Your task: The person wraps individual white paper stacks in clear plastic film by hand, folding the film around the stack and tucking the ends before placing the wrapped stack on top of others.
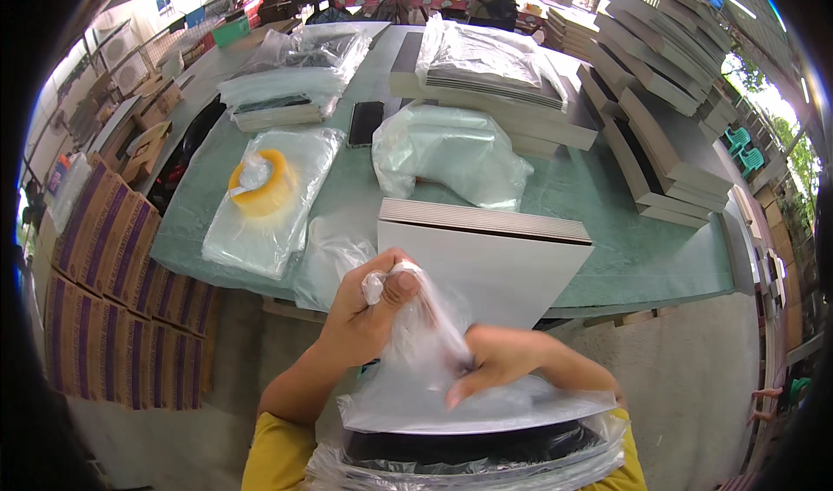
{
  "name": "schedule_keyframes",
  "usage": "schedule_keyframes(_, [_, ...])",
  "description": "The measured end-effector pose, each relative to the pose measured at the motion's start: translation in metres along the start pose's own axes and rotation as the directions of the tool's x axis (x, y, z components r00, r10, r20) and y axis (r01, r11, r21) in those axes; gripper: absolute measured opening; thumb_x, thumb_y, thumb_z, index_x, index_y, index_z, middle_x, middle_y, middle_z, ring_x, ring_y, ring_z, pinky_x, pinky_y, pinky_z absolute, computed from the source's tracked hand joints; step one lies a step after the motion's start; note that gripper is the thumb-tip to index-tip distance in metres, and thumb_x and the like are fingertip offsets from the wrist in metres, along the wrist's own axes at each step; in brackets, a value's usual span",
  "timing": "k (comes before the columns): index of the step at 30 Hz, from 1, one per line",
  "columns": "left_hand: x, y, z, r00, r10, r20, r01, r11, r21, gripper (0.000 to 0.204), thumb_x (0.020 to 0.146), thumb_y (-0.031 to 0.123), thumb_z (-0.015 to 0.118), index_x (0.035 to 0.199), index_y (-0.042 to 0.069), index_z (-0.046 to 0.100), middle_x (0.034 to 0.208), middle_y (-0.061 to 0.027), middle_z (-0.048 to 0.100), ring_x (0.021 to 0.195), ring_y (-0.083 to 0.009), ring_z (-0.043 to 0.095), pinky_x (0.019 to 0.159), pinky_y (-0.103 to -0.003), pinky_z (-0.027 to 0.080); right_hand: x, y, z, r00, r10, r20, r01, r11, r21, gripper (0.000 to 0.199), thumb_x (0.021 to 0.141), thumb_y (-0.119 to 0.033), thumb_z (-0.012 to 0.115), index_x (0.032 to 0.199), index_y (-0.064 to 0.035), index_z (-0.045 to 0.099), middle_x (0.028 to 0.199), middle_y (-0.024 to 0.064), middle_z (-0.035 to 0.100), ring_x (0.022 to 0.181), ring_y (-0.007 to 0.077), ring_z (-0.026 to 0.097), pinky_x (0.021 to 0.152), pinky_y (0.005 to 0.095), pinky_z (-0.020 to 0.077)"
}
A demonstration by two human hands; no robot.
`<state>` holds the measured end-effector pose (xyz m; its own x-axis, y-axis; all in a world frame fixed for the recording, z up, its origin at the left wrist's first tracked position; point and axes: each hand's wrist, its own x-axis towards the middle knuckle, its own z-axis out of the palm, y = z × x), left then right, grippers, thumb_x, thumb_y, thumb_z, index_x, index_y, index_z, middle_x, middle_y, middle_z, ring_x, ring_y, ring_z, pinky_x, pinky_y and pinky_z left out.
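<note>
A roofed workshop, open to daylight at the sides, surrounds a green tabletop (642, 270), with brown cartons (130, 317) stacked beyond its left edge. The person works just off its near edge, where a plastic-covered pack (477, 417) with a pale top sheet and a dark layer lies close to the body; what bears it is hidden. Clear plastic (412, 339) rises from the pack, and the left hand (373, 304) is closed round its bunched end, probably to keep the loose film taut and gathered. The right hand (503, 356) lies low against the film, fingers partly curled; blur hides whether it pinches the plastic or only presses it, though so low a position would steady the pack.

A thick white panel stack (477, 261) stands on edge at the middle of the near edge, seemingly within easy reach. Towards the left edge, a tape roll (265, 186) sits on flat clear sleeves (252, 244), perhaps as a weight against slipping. Bulky board piles (668, 144) crowd the right edge, which leaves the near side freer for handling.
</note>
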<state>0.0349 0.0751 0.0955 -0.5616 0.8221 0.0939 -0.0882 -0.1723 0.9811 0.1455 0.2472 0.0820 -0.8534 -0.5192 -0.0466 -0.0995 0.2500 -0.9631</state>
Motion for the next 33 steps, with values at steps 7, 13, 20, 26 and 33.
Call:
schedule_keyframes(7, [-0.001, -0.015, -0.028, 0.844, 0.186, 0.503, -0.236, 0.971, 0.036, 0.026, 0.079, 0.011, 0.06, 0.102, 0.001, 0.053, 0.086, -0.0123, 0.061, 0.075, -0.0156, 0.057, 0.067, -0.026, 0.044, -0.017, 0.002, -0.015, 0.96, -0.27, -0.074, 0.244, 0.679, 0.692, 0.024, 0.085, -0.022, 0.051, 0.082, 0.0009, 0.057, 0.068, 0.0075, 0.058, 0.062, 0.0138, 0.053, 0.054, 0.0277, 0.0431])
schedule_keyframes(13, [-0.005, 0.01, -0.027, 0.715, 0.353, 0.603, -0.385, 0.919, -0.082, 0.017, 0.08, 0.007, 0.058, 0.094, 0.001, 0.052, 0.069, -0.0125, 0.058, 0.065, -0.0225, 0.06, 0.057, -0.025, 0.044, -0.032, 0.016, 0.002, 0.936, 0.336, 0.1, -0.275, 0.88, -0.386, 0.051, 0.076, -0.049, 0.053, 0.085, 0.001, 0.059, 0.07, 0.0183, 0.058, 0.073, 0.0289, 0.058, 0.063, 0.0378, 0.0441])
schedule_keyframes(20, [-0.02, -0.014, -0.031, 0.844, -0.28, 0.458, -0.412, 0.21, 0.887, 0.009, 0.071, 0.014, 0.059, 0.075, 0.006, 0.054, 0.075, -0.0084, 0.055, 0.072, -0.0268, 0.055, 0.051, -0.03, 0.045, -0.065, -0.025, -0.007, 0.663, 0.629, -0.406, -0.609, 0.137, -0.781, 0.034, 0.073, -0.034, 0.057, 0.091, -0.0044, 0.06, 0.086, 0.0143, 0.059, 0.085, 0.0308, 0.056, 0.076, 0.0389, 0.0422])
schedule_keyframes(26, [-0.031, 0.002, 0.01, 0.429, -0.036, 0.903, -0.797, 0.456, 0.397, 0.025, 0.06, 0.013, 0.057, 0.085, 0.012, 0.056, 0.09, -0.0029, 0.059, 0.099, -0.0215, 0.052, 0.06, -0.03, 0.048, -0.093, 0.025, -0.017, 0.817, 0.141, -0.559, -0.57, 0.053, -0.82, 0.032, 0.076, -0.02, 0.048, 0.102, -0.0034, 0.056, 0.109, 0.0133, 0.052, 0.107, 0.0307, 0.044, 0.095, 0.0422, 0.0274])
schedule_keyframes(33, [-0.022, -0.05, -0.019, 0.689, -0.532, 0.492, -0.504, 0.137, 0.853, 0.022, 0.072, 0.015, 0.05, 0.087, -0.001, 0.052, 0.071, -0.0163, 0.058, 0.068, -0.0321, 0.058, 0.062, -0.042, 0.046, -0.077, 0.018, 0.015, 0.811, 0.44, -0.385, -0.328, -0.203, -0.923, 0.039, 0.073, -0.016, 0.047, 0.109, -0.003, 0.053, 0.116, 0.0144, 0.049, 0.114, 0.032, 0.038, 0.104, 0.0472, 0.0065])
